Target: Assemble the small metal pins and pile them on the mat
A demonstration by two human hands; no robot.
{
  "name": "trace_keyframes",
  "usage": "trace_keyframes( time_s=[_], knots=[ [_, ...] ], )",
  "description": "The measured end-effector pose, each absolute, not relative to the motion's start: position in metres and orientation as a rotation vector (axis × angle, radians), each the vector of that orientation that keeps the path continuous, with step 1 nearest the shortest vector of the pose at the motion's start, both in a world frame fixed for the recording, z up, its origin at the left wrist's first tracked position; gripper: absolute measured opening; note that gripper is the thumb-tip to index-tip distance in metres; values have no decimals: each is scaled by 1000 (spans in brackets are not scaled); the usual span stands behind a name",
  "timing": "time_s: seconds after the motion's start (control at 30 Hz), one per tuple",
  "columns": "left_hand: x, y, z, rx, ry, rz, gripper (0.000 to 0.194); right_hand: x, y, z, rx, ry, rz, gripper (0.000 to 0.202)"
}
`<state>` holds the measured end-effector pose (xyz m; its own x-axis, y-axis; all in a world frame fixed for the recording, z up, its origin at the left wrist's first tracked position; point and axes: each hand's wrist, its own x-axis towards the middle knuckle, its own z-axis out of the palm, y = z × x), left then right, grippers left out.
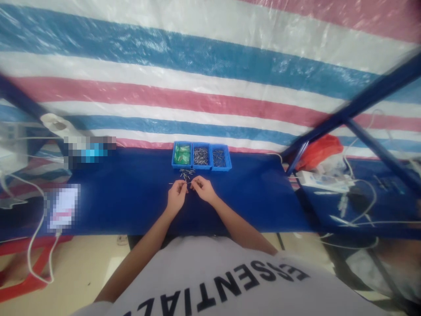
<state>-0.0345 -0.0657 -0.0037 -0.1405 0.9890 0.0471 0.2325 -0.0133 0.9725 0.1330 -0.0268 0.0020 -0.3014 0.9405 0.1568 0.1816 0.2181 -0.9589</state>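
My left hand [176,195] is closed in a pinch over the blue table, and the tip of a thin metal rod [170,183] sticks out from its left side. Close beside it, my right hand [203,190] is also pinched, with its fingertips nearly meeting the left ones. Whatever the right fingers hold is too small to make out. Just beyond my hands lies a loose pile of short metal rods [187,173]. Behind the pile stand three blue bins: the left bin [182,166] has green packets [183,154], the middle and right ones hold metal rods [201,156] and darker metal pieces [219,158].
A blue table [125,193] spans the front, backed by a striped plastic sheet [197,101]. At left are a phone-like lit screen [64,206] and a white cable [29,254]. To the right stand a blue frame post [348,105], a red bag [320,151] and a power strip [324,181].
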Motion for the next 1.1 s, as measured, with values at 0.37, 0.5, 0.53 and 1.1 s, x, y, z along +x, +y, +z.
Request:
trace_keyframes(
  time_s=[0.37,0.5,0.53,1.1],
  knots=[
    [-35,-65,0,1334,1521,1206,27,131,-28,1,-1085,-1734,1069,25],
    [-35,-65,-2,1335,1529,1202,29,131,-28,-1,-1092,-1716,1084,23],
    [-35,-65,-2,1345,1532,1196,29,131,-27,-1,-1094,-1705,1096,23],
    [-34,-68,0,1402,1531,1163,28,133,-26,2,-1144,-1676,1123,31]
  ],
)
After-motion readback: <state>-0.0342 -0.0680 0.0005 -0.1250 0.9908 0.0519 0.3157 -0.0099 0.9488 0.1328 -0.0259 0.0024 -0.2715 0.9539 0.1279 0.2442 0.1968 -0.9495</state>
